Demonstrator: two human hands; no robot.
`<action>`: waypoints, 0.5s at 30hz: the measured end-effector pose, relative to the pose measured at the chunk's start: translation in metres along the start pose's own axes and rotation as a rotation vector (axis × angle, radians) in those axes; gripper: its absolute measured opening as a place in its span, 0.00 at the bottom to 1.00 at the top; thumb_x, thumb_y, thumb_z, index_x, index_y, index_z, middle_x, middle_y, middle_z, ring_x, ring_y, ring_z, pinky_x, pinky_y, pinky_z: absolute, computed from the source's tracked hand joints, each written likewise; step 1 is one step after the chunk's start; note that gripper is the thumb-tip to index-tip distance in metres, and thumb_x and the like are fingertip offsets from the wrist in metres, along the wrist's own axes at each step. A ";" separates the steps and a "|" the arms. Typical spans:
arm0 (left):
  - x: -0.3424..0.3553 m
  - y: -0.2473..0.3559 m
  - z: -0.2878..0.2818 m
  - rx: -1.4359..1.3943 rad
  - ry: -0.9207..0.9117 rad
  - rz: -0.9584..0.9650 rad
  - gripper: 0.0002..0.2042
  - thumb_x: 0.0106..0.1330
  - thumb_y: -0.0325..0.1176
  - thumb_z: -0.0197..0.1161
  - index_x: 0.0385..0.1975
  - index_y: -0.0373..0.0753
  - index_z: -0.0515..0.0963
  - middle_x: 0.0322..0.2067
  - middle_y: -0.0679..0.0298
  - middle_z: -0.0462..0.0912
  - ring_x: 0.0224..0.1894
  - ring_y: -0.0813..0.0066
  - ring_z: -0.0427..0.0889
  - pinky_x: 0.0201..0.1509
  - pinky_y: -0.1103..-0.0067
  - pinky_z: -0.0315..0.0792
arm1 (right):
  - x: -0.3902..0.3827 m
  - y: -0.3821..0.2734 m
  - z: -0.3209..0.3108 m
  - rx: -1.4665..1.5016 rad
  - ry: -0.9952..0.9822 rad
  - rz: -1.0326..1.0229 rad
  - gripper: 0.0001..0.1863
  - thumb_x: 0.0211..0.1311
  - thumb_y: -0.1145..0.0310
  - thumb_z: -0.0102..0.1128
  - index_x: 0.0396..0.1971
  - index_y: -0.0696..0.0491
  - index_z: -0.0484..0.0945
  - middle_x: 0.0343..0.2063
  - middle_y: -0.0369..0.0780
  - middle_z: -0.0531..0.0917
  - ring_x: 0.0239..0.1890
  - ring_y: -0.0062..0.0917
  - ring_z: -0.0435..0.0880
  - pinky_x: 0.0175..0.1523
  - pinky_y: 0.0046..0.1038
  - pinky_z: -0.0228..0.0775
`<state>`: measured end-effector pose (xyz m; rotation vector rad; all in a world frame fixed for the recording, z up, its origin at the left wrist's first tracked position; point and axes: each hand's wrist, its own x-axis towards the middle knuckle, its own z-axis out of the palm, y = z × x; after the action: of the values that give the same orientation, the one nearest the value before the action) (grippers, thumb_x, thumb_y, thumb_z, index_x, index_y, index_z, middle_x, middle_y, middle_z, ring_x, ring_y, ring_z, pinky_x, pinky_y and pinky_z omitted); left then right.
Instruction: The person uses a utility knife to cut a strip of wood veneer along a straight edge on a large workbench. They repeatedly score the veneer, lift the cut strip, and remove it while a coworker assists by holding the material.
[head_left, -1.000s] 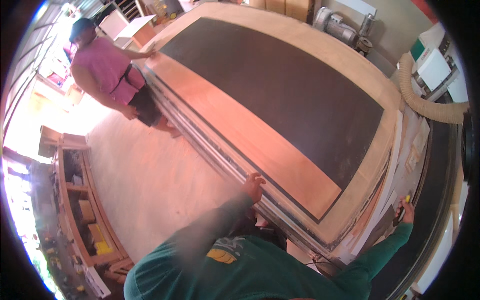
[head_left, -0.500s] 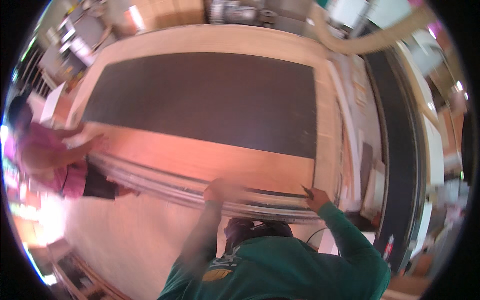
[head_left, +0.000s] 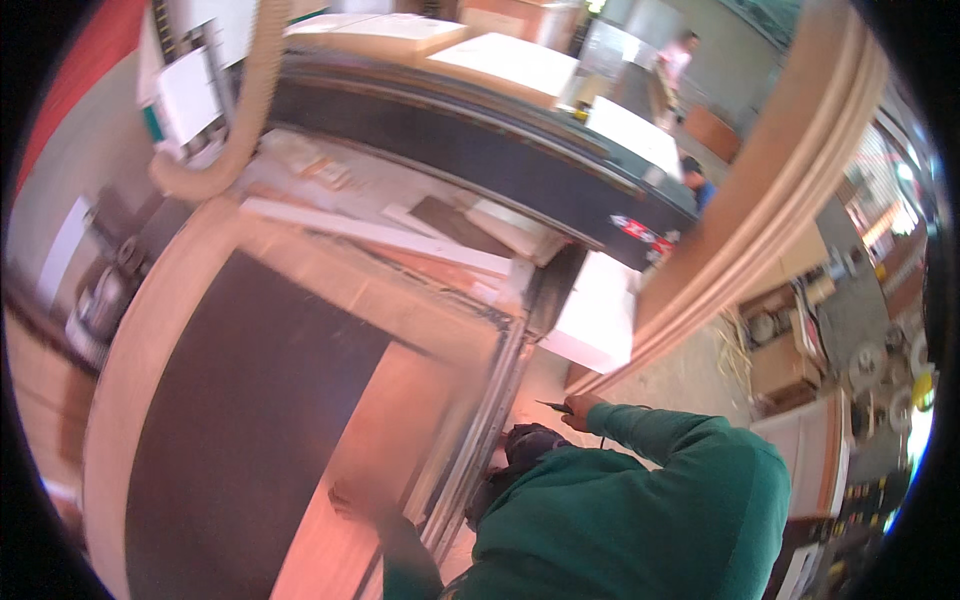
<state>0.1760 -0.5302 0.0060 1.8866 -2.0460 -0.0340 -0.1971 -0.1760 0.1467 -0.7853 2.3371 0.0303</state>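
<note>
a long strip of orange-brown wood (head_left: 392, 420) lies flat on a wide table (head_left: 118, 430), alongside a dark panel (head_left: 235, 410) on its left. the strip's long axis slants in the head view, from its squared end near the middle down and left to the lower edge. the left hand (head_left: 350, 498) is clearly the nearer one: it sits over the strip, with wood showing beyond its fingers and on toward the squared end. that hand is blurred, so whether it presses or only hovers, and how widely its fingers spread, cannot be told. the right hand (head_left: 582, 410) is closed around a slim, dark, pointed tool (head_left: 553, 406), its tip aimed left. from this hand the strip lies to the left, well apart, across the metal rails (head_left: 478, 425) along the table's edge.
</note>
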 end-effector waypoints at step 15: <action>-0.013 0.003 -0.008 -0.411 -0.075 -0.199 0.30 0.63 0.48 0.72 0.62 0.40 0.74 0.65 0.49 0.70 0.71 0.45 0.63 0.78 0.54 0.54 | 0.041 0.010 0.012 0.003 0.313 -0.281 0.17 0.60 0.62 0.65 0.43 0.58 0.75 0.37 0.58 0.85 0.41 0.57 0.85 0.47 0.55 0.77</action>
<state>0.1758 -0.5159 0.0108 1.8322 -1.7221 -0.5393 -0.2204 -0.1865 0.1110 -1.1820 2.4880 -0.2326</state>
